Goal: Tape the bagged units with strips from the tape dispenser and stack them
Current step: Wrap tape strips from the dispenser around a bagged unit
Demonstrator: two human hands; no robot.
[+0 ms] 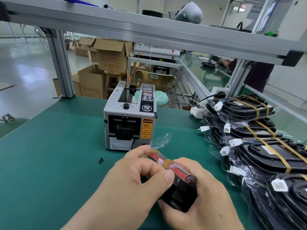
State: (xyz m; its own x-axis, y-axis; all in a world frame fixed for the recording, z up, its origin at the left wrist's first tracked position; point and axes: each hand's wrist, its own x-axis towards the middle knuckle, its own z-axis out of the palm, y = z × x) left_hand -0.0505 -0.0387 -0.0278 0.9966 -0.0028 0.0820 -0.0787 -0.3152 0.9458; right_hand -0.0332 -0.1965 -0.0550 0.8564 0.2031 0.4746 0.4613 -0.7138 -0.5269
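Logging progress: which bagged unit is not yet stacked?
The red-edged unit gripped between the left hand and right hand; the other units lie overlapped at the right, flat and taped.

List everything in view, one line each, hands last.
Tape dispenser: one, grey and black, table centre.
Bagged unit: one, black and red, held in both hands.
Tape strip: one, amber, across the bagged unit.
Taped units: several overlapping, black with amber tape, table's right side.
Table: one, green top.
Black scrap: one, on the table left of the hands.
Cardboard boxes: several, brown, behind the table.
Left hand: one, grips the bagged unit, thumb on the tape strip.
Right hand: one, grips the bagged unit's near end.
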